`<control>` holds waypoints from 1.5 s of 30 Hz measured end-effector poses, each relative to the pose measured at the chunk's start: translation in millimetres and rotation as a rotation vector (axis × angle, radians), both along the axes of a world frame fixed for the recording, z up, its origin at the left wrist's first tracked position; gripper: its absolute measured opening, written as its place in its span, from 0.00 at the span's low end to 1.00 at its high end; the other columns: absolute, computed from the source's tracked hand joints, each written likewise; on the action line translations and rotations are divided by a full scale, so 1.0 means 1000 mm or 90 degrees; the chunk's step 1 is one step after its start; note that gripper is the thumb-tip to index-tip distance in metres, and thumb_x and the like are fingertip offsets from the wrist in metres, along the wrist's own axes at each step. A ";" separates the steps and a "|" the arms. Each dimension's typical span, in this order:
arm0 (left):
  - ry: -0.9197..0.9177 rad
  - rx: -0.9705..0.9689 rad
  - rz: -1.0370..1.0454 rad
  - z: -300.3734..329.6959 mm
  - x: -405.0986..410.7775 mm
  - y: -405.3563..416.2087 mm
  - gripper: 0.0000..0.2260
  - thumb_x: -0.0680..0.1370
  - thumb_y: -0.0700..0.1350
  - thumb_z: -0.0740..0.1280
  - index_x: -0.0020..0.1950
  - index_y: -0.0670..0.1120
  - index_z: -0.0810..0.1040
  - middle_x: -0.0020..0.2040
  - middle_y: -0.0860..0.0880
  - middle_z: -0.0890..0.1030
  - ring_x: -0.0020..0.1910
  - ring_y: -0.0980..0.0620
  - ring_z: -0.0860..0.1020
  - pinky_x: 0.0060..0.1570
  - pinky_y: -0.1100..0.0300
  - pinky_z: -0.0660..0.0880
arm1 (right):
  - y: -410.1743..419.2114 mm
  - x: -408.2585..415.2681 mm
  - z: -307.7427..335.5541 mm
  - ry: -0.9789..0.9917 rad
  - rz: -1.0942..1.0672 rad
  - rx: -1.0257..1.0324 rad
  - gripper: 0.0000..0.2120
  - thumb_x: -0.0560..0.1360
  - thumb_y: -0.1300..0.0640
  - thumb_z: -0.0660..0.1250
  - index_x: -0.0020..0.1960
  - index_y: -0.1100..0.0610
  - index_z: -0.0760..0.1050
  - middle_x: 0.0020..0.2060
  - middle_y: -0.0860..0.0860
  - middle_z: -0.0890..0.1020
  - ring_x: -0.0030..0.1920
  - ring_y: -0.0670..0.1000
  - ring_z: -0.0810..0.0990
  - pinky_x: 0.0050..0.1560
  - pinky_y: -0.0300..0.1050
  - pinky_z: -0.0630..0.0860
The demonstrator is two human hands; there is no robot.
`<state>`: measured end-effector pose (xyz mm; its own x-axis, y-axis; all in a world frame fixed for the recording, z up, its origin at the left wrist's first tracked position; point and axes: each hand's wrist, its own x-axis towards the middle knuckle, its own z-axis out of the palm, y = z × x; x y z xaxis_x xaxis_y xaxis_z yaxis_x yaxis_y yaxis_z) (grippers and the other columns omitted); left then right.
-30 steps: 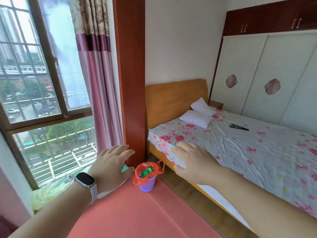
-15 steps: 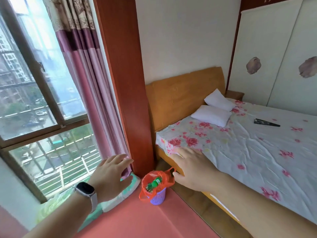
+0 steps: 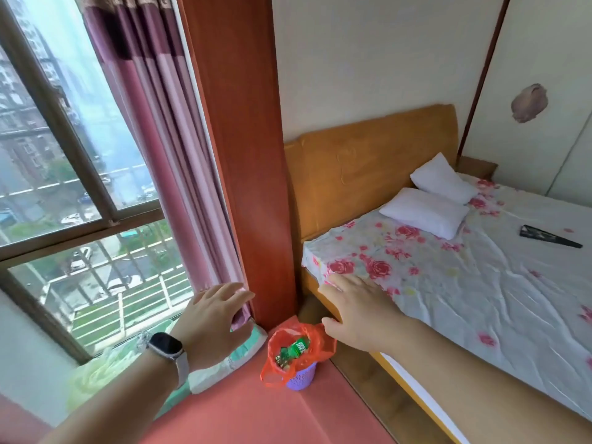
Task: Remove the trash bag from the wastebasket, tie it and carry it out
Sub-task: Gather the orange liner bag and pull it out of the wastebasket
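A small purple wastebasket stands on the red platform in the corner by the wooden pillar. An orange-red trash bag lines it and flops over the rim, with a green bottle and other rubbish inside. My left hand, with a smartwatch on the wrist, hovers open to the left of the basket, in front of the curtain. My right hand is spread open just above and right of the bag, its thumb close to the bag's edge. Neither hand holds anything.
A bed with a floral sheet and two white pillows fills the right side, a dark object lying on it. A wooden pillar, pink curtain and window are at left. Pale cushions lie along the sill.
The view has closed in on the corner and tilted down. Both hands have moved forward toward the basket, and the basket appears larger and nearer.
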<state>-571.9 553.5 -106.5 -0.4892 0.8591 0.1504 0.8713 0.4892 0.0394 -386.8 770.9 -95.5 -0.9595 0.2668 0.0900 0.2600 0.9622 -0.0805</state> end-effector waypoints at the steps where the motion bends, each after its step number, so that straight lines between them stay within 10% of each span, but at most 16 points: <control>1: -0.010 -0.001 0.001 -0.006 -0.012 0.007 0.25 0.74 0.63 0.58 0.70 0.59 0.65 0.73 0.54 0.68 0.71 0.49 0.65 0.69 0.48 0.61 | 0.005 -0.012 -0.004 -0.007 0.002 -0.001 0.26 0.75 0.43 0.58 0.69 0.52 0.65 0.70 0.52 0.67 0.71 0.55 0.62 0.69 0.53 0.61; 16: -0.128 -0.015 -0.031 -0.079 -0.261 0.125 0.25 0.75 0.63 0.55 0.71 0.59 0.63 0.74 0.54 0.65 0.73 0.50 0.62 0.70 0.48 0.60 | 0.099 -0.226 -0.040 -0.100 -0.106 -0.023 0.28 0.73 0.39 0.53 0.71 0.48 0.62 0.73 0.48 0.66 0.70 0.54 0.64 0.70 0.54 0.63; 30: -0.238 -0.069 -0.010 -0.161 -0.308 0.198 0.26 0.74 0.62 0.55 0.71 0.57 0.65 0.73 0.53 0.67 0.72 0.50 0.64 0.69 0.50 0.62 | 0.166 -0.302 -0.109 -0.183 -0.084 -0.098 0.23 0.75 0.42 0.56 0.67 0.51 0.66 0.67 0.50 0.69 0.67 0.54 0.67 0.66 0.53 0.66; 45: -0.428 -0.239 0.133 -0.474 -0.290 0.255 0.20 0.75 0.57 0.58 0.65 0.56 0.71 0.62 0.55 0.76 0.60 0.50 0.74 0.56 0.54 0.72 | 0.246 -0.319 -0.446 -0.319 -0.119 -0.255 0.20 0.74 0.43 0.59 0.64 0.48 0.66 0.61 0.47 0.71 0.62 0.53 0.71 0.59 0.53 0.73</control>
<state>-862.0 808.1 -580.6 -0.5288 0.6740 -0.5158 0.6082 0.7248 0.3236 -705.4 1016.5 -541.6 -0.7937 0.3533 -0.4952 0.5189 0.8181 -0.2480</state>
